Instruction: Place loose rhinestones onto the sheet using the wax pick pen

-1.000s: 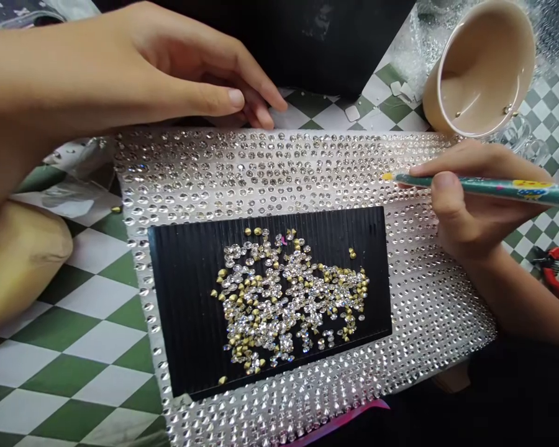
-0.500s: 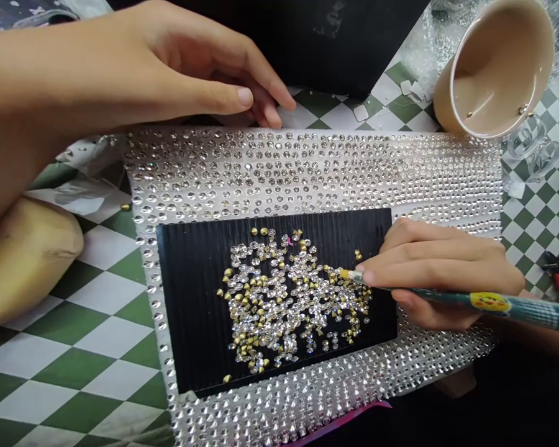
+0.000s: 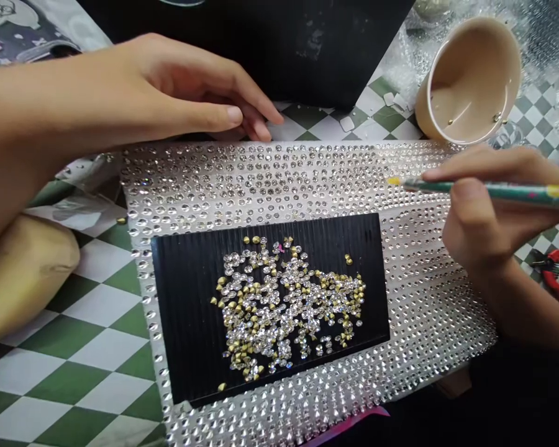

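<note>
In my right hand (image 3: 489, 211) is a slim green pencil (image 3: 487, 188) with a yellow tip. That tip is over the upper right of a white panel (image 3: 428, 248) studded with rows of clear rhinestones; whether it touches, or carries a stone, I cannot make out. My left hand (image 3: 205, 99) lies along the panel's far edge, thumb stretched out and fingers loosely bent, with nothing visible in it. On the panel rests a ridged black tray (image 3: 190, 323), holding a scatter of loose rhinestones (image 3: 279, 310), some showing gold backs.
A beige cup (image 3: 423, 112) with a few stones inside lies tilted at the panel's far right corner. Behind stands a large black box (image 3: 279, 56). Red-handled pliers (image 3: 556, 273) are at right, a yellowish rounded object (image 3: 28, 279) at left, on a green-and-white checked cloth (image 3: 88, 360).
My right hand has moved with the pencil from the loose rhinestones up and right, over the panel's rows. The view has shifted slightly; my left hand keeps its place at the edge.
</note>
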`<move>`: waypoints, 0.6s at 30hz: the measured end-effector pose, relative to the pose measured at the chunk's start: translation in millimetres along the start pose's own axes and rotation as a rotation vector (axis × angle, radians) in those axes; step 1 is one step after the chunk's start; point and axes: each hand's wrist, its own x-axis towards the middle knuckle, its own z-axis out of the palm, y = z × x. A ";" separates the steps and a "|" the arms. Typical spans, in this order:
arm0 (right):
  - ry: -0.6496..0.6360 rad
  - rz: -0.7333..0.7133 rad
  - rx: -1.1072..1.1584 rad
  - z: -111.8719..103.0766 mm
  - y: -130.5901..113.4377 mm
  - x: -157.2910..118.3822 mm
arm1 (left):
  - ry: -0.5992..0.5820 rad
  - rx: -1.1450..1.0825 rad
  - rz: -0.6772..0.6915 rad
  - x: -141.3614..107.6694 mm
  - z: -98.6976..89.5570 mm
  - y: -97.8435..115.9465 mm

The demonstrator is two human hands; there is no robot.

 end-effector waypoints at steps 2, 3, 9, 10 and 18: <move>0.021 0.034 -0.034 -1.1 3.2 4.3 | 0.004 -0.005 0.002 0.2 0.1 -0.7; 0.040 0.051 -0.053 -2.3 5.2 5.8 | -0.002 -0.006 0.008 0.1 -0.1 -1.3; 0.440 0.076 -0.147 -7.8 23.7 5.6 | -0.020 0.019 0.056 0.5 -3.3 -6.0; 0.489 0.054 -0.149 -6.9 26.9 5.3 | -0.017 0.015 0.062 0.9 -3.8 -7.2; 0.347 -0.047 0.066 -7.8 5.2 2.3 | -0.026 0.040 0.071 -0.3 -6.1 -9.6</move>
